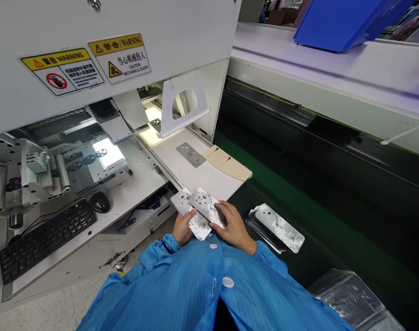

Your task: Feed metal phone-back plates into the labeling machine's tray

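My left hand (pixel 182 228) is closed on a silver phone back panel (pixel 199 226) with round camera holes at its upper end. My right hand (pixel 235 230) grips a second phone back panel (pixel 209 205), which partly overlaps the first. Both are held in front of my blue smock, just off the near end of a white sliding tray (pixel 214 181). A grey panel with the same hole pattern (pixel 190 154) lies flat on that tray. To the right of my right hand, a stack of phone back panels (pixel 281 229) rests on a dark green surface.
A white machine with warning labels (pixel 119 57) and a handled flap (pixel 185 108) stands ahead. At left are a keyboard (pixel 47 239), a mouse (pixel 99 202) and rollers. A blue bin (pixel 340 23) sits on the ledge at upper right. Clear plastic bags (pixel 350 294) lie at lower right.
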Demonstrator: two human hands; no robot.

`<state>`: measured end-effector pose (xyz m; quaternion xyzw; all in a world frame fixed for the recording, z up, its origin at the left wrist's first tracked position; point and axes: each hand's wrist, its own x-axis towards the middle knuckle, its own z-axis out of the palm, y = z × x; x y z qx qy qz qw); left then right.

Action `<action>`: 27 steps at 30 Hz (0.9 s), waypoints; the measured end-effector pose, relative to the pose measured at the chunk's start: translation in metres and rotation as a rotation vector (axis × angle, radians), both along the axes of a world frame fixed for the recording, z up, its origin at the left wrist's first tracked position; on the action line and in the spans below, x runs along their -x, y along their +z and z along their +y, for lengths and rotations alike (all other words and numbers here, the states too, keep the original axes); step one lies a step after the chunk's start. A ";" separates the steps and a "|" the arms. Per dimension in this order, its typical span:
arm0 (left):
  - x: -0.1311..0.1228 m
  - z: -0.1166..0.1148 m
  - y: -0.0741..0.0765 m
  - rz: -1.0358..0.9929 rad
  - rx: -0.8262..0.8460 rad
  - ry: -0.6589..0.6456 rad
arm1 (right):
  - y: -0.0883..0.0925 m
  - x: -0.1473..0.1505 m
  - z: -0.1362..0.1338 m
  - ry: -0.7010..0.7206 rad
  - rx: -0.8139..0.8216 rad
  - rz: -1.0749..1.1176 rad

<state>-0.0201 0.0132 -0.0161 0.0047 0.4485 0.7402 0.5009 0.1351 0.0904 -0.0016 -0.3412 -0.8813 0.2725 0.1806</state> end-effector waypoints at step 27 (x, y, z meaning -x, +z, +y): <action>0.009 -0.006 0.005 -0.156 -0.008 -0.094 | -0.004 -0.007 0.049 -0.202 -0.099 -0.097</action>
